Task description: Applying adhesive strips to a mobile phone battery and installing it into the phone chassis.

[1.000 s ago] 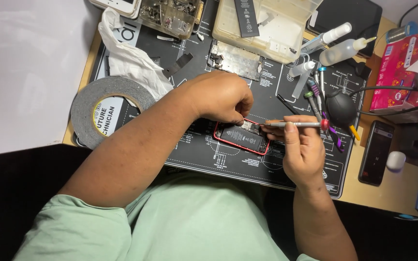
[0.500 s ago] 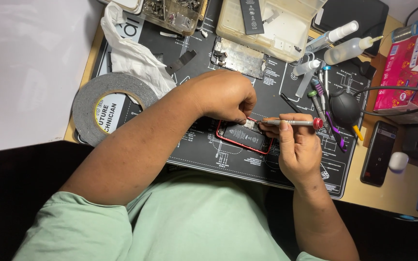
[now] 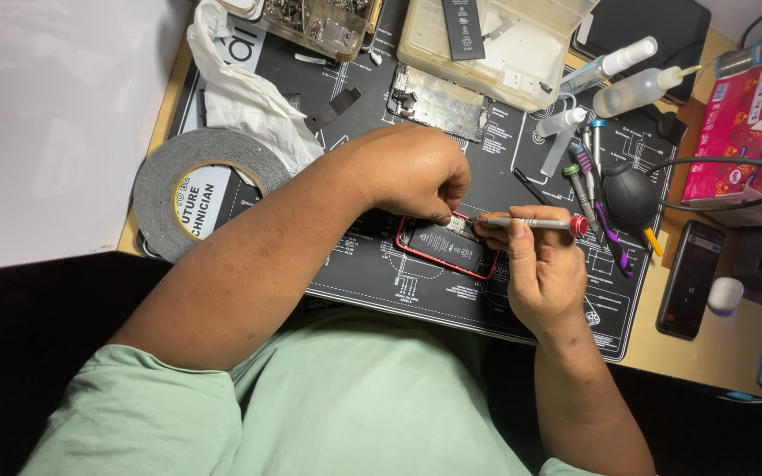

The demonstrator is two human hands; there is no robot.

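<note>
- A black work mat (image 3: pixel 487 291) covers most of the wooden desk (image 3: pixel 707 353), whose bare wood shows only along the right and lower right of the frame.
- A white sheet (image 3: pixel 46 123) fills the upper left; below it the frame is dark.
- The red-edged phone (image 3: pixel 447 247) lies open at the middle of the mat.
- The left hand (image 3: pixel 412 172) is clenched over the phone's upper edge, fingertips pressing down on it.
- The right hand (image 3: pixel 544 269) fingers grasp a thin screwdriver (image 3: pixel 531 223), held level, tip at the phone's upper right corner.
- Crowded edges: a tape roll (image 3: pixel 196 189) at left, a white cloth (image 3: pixel 240 97) and a plastic box (image 3: pixel 496 44) at top, drivers and a black blower (image 3: pixel 632 198) just right of the hands.
- Open mat remains only below the phone, toward the green shirt (image 3: pixel 354 397).
- A dark phone (image 3: pixel 690 278) lies on bare wood at right.
</note>
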